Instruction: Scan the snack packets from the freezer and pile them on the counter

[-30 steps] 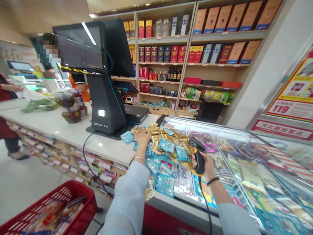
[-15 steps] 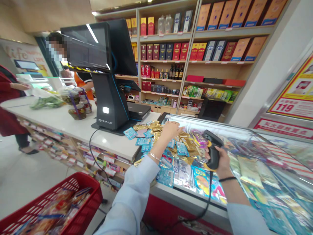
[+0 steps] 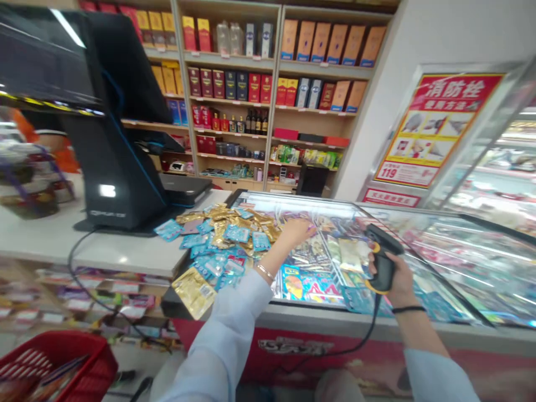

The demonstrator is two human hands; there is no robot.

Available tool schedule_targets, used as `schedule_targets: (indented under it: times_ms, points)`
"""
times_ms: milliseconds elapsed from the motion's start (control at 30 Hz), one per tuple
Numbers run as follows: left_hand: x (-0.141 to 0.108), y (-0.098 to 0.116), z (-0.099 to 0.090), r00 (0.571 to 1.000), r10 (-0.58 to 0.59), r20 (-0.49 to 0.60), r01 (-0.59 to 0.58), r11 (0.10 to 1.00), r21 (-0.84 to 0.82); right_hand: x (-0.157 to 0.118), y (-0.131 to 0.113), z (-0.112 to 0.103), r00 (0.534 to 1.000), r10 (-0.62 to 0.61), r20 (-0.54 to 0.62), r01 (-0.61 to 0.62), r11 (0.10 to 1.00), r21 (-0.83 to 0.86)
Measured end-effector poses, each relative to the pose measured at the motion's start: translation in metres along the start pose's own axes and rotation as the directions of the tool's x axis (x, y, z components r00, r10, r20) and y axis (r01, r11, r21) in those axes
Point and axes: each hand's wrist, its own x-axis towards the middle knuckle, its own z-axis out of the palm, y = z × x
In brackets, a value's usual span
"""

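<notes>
Holding a black handheld scanner (image 3: 382, 268) with yellow trim, the person's right hand (image 3: 401, 279) is raised over a glass-topped case (image 3: 326, 319), its grip closed around the handle. A cable (image 3: 368, 333) hangs from the scanner and curves past the case's red front. A dark band (image 3: 408, 309) circles that wrist.

The left hand (image 3: 298, 230) reaches forward across the right edge of a heap of small gold packets (image 3: 220, 233) and blue packets (image 3: 238, 233). Its fingers stretch to the right, but its underside is hidden, so whether this grip has hold of anything cannot be told. A silver bangle (image 3: 265, 272) sits at the wrist.

The heap covers the left end of the case and reaches onto the white worktop (image 3: 154, 254) alongside, near the foot of a black terminal (image 3: 113, 173). One larger gold packet (image 3: 194, 293) lies by the case's front left corner. A red basket (image 3: 90, 349) stands at lower left. Behind, shelves (image 3: 234, 58) hold boxes and bottles, and a poster (image 3: 435, 134) hangs at right.
</notes>
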Motion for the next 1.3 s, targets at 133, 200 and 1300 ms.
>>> schedule_targets:
  times_ms: [133,200,1300]
  points:
    - [0.014,0.029,0.025,0.998,0.052,0.042,-0.051,0.998,-0.038,-0.014,-0.022,-0.033,0.995,-0.054,-0.08,0.052,0.998,-0.025]
    - [0.019,0.043,0.037,0.996,0.074,0.058,-0.07,0.995,-0.065,-0.019,-0.031,-0.051,0.988,-0.094,-0.124,0.091,0.995,-0.034]
    - [0.035,0.094,0.137,0.746,0.494,0.446,-0.231,0.821,-0.521,-0.029,-0.014,-0.157,0.922,-0.091,-0.378,0.092,0.996,-0.014]
